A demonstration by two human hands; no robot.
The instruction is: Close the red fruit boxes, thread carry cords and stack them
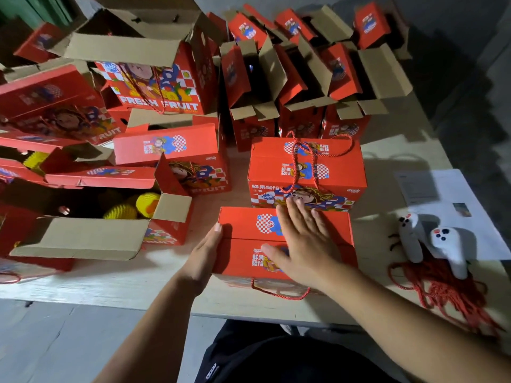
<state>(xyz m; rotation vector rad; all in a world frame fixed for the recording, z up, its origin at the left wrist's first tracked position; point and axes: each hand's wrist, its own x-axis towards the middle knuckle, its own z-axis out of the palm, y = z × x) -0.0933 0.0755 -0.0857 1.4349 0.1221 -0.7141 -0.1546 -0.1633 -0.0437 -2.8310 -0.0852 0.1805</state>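
Both hands work the nearest closed red fruit box (243,252), which sits at the worktop's (154,283) near edge. Left hand (206,251), fingers straight, presses flat against its left side; right hand (301,240) lies spread and flat on the lid flaps, clamped on nothing. A red carry cord (279,293) loops from the box's front face below the grip. Just beyond the fingertips stands another closed box (307,172) with its cord threaded. Right of the grip lie loose red cords (448,288) under two white controllers (431,244). Left of it, an open box (96,217) holds yellow-netted fruit (146,201).

Head view — steeply down, close
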